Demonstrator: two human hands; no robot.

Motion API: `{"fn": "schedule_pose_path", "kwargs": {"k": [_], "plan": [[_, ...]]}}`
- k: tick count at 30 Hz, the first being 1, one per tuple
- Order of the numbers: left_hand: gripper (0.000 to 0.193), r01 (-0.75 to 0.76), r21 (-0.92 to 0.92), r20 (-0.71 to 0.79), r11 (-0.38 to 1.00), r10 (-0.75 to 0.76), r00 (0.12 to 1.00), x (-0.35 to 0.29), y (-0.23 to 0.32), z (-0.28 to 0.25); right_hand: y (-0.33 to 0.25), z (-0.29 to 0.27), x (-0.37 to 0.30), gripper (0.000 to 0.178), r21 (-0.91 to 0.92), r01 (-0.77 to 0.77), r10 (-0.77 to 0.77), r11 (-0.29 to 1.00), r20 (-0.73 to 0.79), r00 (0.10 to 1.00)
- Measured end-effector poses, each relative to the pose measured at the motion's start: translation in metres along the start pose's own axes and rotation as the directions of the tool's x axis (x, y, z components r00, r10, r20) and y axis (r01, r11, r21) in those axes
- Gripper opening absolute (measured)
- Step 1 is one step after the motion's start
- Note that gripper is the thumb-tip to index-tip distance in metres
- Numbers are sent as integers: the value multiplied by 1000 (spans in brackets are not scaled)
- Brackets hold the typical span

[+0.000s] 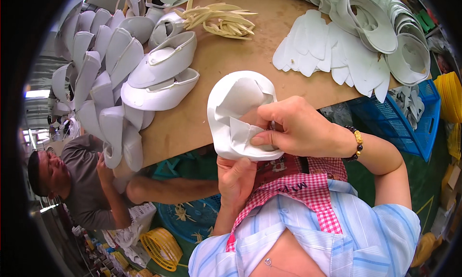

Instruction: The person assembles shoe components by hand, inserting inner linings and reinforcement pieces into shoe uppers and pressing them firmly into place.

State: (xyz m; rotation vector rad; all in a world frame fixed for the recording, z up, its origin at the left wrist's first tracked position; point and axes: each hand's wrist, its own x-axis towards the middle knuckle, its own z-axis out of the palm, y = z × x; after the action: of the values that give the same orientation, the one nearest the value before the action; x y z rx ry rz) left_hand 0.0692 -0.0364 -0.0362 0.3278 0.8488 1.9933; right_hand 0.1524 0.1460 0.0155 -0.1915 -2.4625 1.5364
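A white shoe upper [222,132] is held up in front of my chest, close to the table's near edge, with its opening toward me. My left hand [236,176] grips its lower rim from below, thumb on the outside and the other fingers partly hidden. With thumb and fingers pressed together, my right hand [293,125] pinches the inside of the opening at the right; its fingertips are partly hidden by folded lining. Beyond the upper lies a bundle of cream strips [231,24] on the brown table [231,55].
More white uppers [161,62] pile up on the left. Flat white tongue-shaped pieces [308,43] and a curved row of nested uppers [368,24] lie at the right. A blue crate [385,127] stands below the right edge. Another person [91,180] sits at left, near a yellow basket [161,248].
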Motion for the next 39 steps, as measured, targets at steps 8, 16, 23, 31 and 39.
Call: {"fn": "schedule_pose_path", "kwargs": {"k": [8, 16, 23, 31, 39], "plan": [[53, -80, -24, -10, 996, 80, 997, -2, -1, 9, 0, 4, -4, 30, 29, 183, -177, 983, -149, 973], [46, -62, -108, -57, 992, 56, 997, -14, -2, 12, -9, 23, -27, 30, -293, 413, -471, 863, -166, 866], [47, -141, -61, 4, 988, 142, 990, -16, -4, 13, -4, 15, -23, 22, -244, 455, -493, 856, -120, 862], [40, -135, -151, -59, 979, 128, 990, -16, -4, 26, -8, 10, -21, 23, -71, 376, -382, 924, -95, 919], [45, -118, -154, 19, 981, 122, 992, -20, -5, 25, -24, 10, -24, 18, -65, 344, -347, 937, -49, 937]]}}
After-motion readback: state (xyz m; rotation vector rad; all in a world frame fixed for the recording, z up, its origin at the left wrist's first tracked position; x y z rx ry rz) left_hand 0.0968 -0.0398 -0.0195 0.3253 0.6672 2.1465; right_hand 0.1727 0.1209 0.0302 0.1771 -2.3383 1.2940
